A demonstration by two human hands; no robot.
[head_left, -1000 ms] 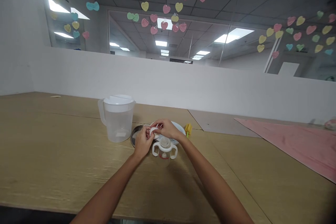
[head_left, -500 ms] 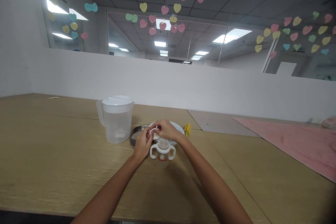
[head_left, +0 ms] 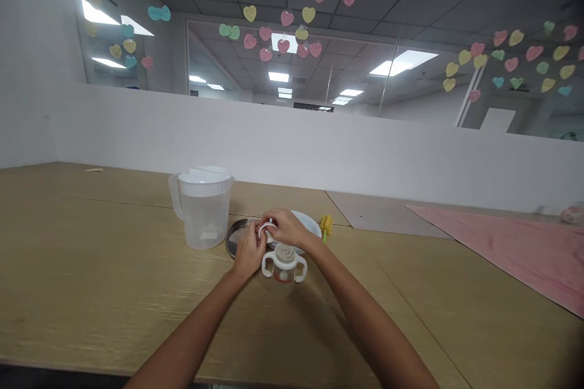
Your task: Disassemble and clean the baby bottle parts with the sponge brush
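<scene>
Between my two hands is a small white ring (head_left: 267, 227), like a bottle collar. My left hand (head_left: 249, 250) pinches its left side with closed fingers. From the right and above, my right hand (head_left: 286, 226) grips the ring with bent fingers. Just in front of the hands a clear baby bottle (head_left: 283, 276) stands upright, with two white side handles and an open-looking threaded neck. Behind the hands lie a white plate (head_left: 311, 223) and a round metal tray (head_left: 232, 242), both partly covered by the hands.
A lidded clear pitcher (head_left: 205, 213) stands on the wooden table (head_left: 114, 267) left of the tray. A yellow brush-like thing (head_left: 326, 224) with a green handle lies right of the plate. Pink cloth (head_left: 506, 243) spreads over the right side. A white wall (head_left: 292, 140) rises behind.
The white ring has tilted slightly between my fingers, showing more of its opening. Both hands stay in nearly the same place; the bottle and pitcher have not moved.
</scene>
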